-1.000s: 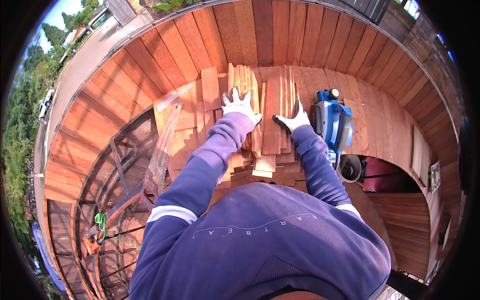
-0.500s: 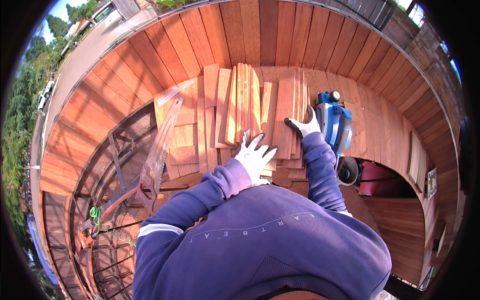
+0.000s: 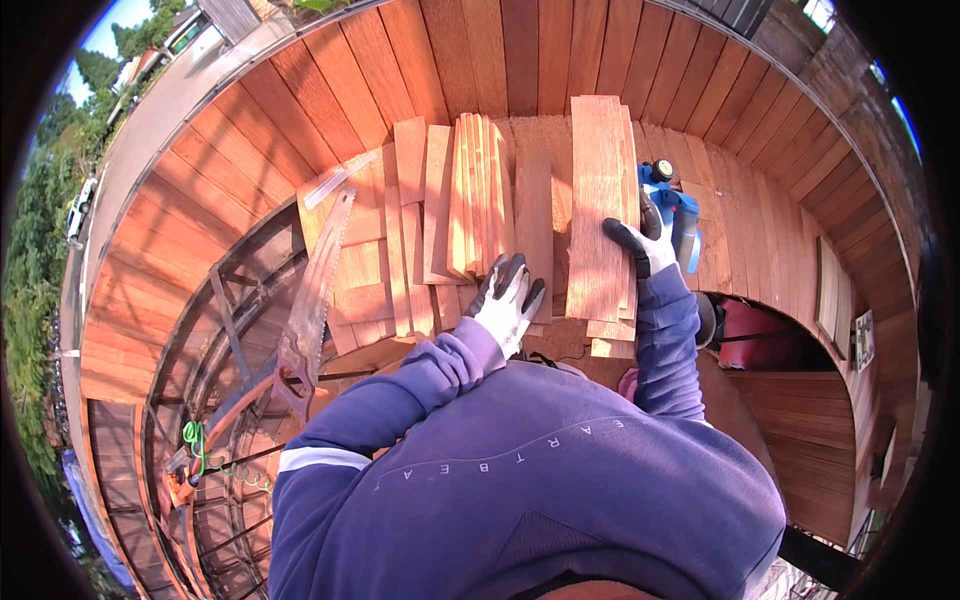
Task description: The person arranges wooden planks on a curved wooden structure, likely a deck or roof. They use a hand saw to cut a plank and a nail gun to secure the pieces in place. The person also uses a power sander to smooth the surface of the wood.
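Observation:
My right hand [image 3: 650, 245], in a white glove with dark fingertips, grips a bundle of reddish planks [image 3: 595, 160] along its right side, with the thumb over the top board. My gloved left hand [image 3: 505, 305] has its fingers spread at the near end of a single board [image 3: 530, 220]. Several narrow planks [image 3: 480, 180] lie stacked just beyond it, among other short boards on the wooden surface. A blue power planer [image 3: 683, 225] sits right of the bundle, partly hidden behind my hand.
A hand saw [image 3: 320, 280] and translucent strips [image 3: 335, 180] lie at the left. An orange tool [image 3: 183, 470] with a green coiled hose is lower left, beside open metal framing [image 3: 225, 310]. A curved slatted wall [image 3: 420, 60] surrounds the surface, with a red-lined opening [image 3: 760, 345] at right.
My right hand has taken hold of the right bundle and shifted it right, partly covering the planer. My left hand moved down toward me from the middle planks onto the board beside them.

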A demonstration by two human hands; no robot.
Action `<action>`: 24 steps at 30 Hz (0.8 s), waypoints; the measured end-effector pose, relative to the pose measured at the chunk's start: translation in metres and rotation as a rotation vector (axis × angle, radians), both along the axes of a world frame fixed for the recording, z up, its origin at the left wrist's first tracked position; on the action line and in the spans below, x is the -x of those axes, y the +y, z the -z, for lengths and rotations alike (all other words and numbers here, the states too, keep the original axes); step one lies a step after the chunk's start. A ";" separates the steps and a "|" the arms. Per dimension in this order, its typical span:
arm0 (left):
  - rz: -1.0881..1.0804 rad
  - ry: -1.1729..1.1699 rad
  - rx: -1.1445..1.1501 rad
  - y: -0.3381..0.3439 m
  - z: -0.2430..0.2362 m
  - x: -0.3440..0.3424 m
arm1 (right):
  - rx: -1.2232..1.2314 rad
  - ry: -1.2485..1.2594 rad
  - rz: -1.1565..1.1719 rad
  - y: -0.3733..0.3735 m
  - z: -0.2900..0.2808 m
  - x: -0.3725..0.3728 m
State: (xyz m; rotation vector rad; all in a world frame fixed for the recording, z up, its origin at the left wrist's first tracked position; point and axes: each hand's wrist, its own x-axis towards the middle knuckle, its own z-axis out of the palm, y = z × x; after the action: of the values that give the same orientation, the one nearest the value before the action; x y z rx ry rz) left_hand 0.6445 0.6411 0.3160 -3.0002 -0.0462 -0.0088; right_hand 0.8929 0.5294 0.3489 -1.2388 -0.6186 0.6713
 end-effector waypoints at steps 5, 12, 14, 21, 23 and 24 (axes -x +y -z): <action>-0.028 -0.133 0.047 0.000 0.017 -0.004 | 0.019 -0.176 0.094 -0.019 -0.041 0.018; -0.283 -0.520 0.343 0.006 -0.027 -0.011 | 0.047 0.047 0.031 -0.019 -0.013 0.018; -0.440 -0.572 0.535 0.009 -0.034 -0.016 | 0.114 0.033 0.031 -0.011 0.005 0.012; -0.610 -0.752 0.605 0.004 0.002 -0.028 | 0.664 -0.561 0.218 0.051 0.021 -0.006; -0.611 -0.764 0.682 -0.001 0.008 -0.028 | 0.969 -0.747 0.213 0.074 0.014 -0.006; -0.578 -0.784 0.647 -0.003 0.003 -0.022 | 1.027 -0.820 0.205 0.084 0.009 0.000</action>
State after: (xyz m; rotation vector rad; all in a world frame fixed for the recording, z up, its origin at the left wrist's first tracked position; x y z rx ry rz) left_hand 0.6660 0.6382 0.3130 -3.1956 -1.1757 -1.3107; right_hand 0.8930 0.6132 0.3396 -2.5569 -0.8168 0.2509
